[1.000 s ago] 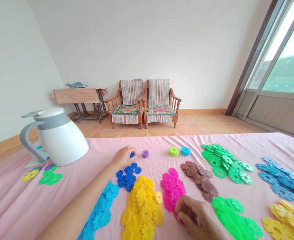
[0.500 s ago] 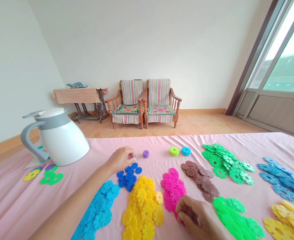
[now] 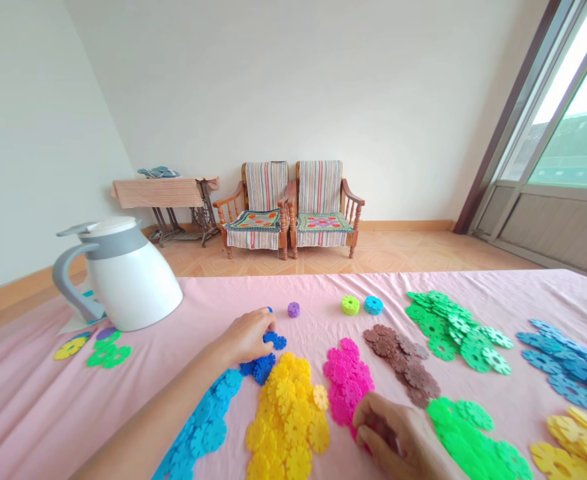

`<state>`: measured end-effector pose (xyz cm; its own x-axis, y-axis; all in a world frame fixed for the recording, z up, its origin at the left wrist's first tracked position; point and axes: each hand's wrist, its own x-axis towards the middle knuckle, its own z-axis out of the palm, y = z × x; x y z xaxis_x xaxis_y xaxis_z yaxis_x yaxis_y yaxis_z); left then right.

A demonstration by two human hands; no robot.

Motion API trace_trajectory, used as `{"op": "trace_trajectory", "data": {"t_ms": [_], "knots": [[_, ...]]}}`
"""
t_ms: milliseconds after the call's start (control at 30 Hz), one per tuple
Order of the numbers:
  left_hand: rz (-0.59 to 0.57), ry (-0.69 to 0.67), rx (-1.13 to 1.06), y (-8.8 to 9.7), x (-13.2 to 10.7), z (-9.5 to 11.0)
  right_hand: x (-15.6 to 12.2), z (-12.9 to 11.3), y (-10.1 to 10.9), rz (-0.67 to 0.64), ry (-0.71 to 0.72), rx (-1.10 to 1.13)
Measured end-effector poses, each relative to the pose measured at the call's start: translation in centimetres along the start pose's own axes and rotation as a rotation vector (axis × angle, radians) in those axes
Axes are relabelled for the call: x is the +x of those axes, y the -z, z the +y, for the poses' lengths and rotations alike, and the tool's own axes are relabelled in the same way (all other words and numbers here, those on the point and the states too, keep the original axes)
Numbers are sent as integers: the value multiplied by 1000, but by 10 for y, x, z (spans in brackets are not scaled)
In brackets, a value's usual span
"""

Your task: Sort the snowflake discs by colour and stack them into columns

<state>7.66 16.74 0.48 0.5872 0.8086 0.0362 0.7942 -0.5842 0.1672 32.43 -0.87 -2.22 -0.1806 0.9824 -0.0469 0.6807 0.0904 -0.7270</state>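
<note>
The pink-clothed table [image 3: 323, 287] and the white jug [image 3: 128, 280] sit as before. The left hand [image 3: 246, 337] has drawn back from the far row and now rests with its fingers curled on the dark blue discs [image 3: 259, 368]; I cannot tell whether it grips one. The right hand [image 3: 398, 440] stays bunched narrow at the near edge of the pink discs [image 3: 346, 380], its grip hidden. The little dark blue stack [image 3: 269, 310] now shows just beyond the left fingertips.
</note>
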Motion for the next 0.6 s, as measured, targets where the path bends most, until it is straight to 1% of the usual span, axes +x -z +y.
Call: {"op": "trace_trajectory", "data": {"t_ms": [100,167,233,300,367,433,500,600], "knots": [[-10,5,-6,-1,-2,1,0,-1,0,11,6,0],[3,6,-25,-1,-2,0,0,-2,1,9,4,-1],[56,22,-61,2,0,-4,0,-1,2,-8,4,1],[134,62,-88,6,3,-10,0,-1,2,-25,4,-2],[204,108,-87,10,8,-18,0,0,1,-19,5,-6],[249,138,-79,13,14,-25,0,0,0,2,5,-3],[265,150,-79,14,20,-30,-1,0,-1,11,4,3],[250,148,-86,11,25,-32,-1,1,-1,9,-6,12]]}}
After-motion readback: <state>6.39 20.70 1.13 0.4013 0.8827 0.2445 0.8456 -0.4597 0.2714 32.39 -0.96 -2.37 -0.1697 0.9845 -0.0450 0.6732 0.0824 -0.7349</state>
